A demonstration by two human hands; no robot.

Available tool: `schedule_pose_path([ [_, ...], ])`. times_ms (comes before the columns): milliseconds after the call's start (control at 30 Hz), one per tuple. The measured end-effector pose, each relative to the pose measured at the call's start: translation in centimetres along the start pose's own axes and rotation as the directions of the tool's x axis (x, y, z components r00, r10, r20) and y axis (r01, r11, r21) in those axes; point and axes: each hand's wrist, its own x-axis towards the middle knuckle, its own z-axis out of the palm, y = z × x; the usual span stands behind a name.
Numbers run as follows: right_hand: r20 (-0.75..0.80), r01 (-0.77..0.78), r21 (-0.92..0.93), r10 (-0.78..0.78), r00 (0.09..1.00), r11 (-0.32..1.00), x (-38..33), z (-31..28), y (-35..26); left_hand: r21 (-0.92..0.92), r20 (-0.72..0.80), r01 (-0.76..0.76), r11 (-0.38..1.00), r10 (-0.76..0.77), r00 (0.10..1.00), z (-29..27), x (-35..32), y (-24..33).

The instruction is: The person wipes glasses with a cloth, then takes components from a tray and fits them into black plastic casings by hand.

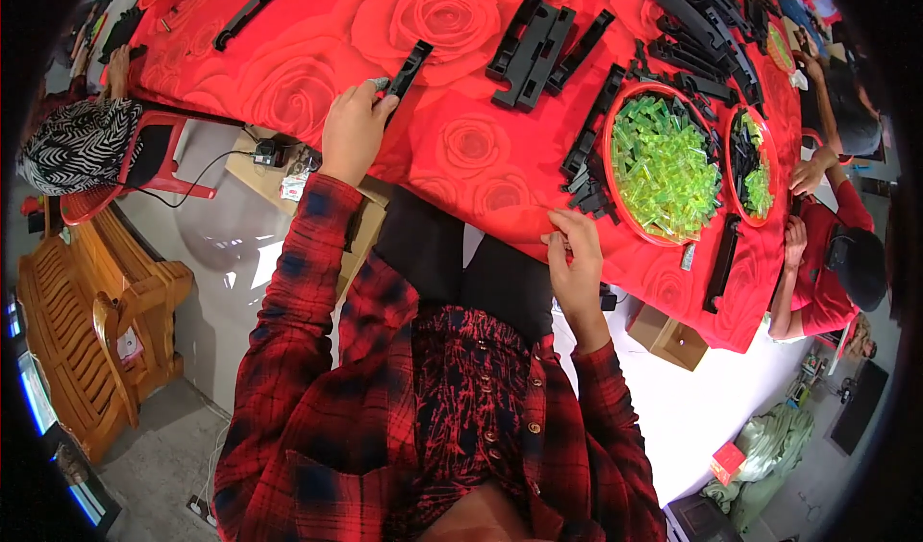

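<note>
Left hand [354, 129]: grip closed on the near end of a black plastic strip [408, 69], which lies slanting away on the tabletop [452, 158].
Right hand [575, 254]: at the near tabletop edge, fingers curled and pinched together; whether they hold a small part cannot be told.
Red bowl [615, 206]: just beyond the right hand, full of clear green pieces [665, 162].
Second bowl [764, 217]: further right, holding black and green parts.
Black strips [534, 47]: grouped mid-table, more heaped at the far right.
Cover: red rose-printed cloth.
Other person [836, 244]: red sleeves, working at the right edge.
</note>
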Motion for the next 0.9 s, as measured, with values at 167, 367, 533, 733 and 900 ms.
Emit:
schedule_pose_path([
  [167, -0.009, -0.007, 0.077, 0.008, 1.000, 0.997, 0.0, -0.2, -0.1, 0.152, 0.019, 0.011, 0.988, -0.014, 1.000, -0.3, -0.6, -0.2],
  [367, -0.012, -0.028, 0.083, 0.030, 0.999, 0.996, -0.1, -0.3, 0.3, 0.269, -0.225, -0.076, 0.960, 0.139, 0.964, 0.4, -1.0, 1.3],
  [533, 0.194, -0.243, 0.383, 0.179, 0.964, 0.891, -1.5, -2.5, -0.4, -0.062, -0.249, -0.362, 0.930, 0.337, 0.908, 0.8, -4.6, 6.8],
  [733, 0.688, -0.813, 0.178, 0.520, 0.506, 0.555, -10.5, -9.1, 7.5, -0.365, 0.357, -0.273, 0.890, 0.405, 0.842, 3.3, -13.9, 6.7],
  [900, 0.531, -0.875, 0.112, 0.715, 0.454, 0.472, -16.0, -7.8, 14.8, -0.419, 0.438, -0.339, 0.842, 0.515, 0.737, 4.9, -17.6, 3.9],
])
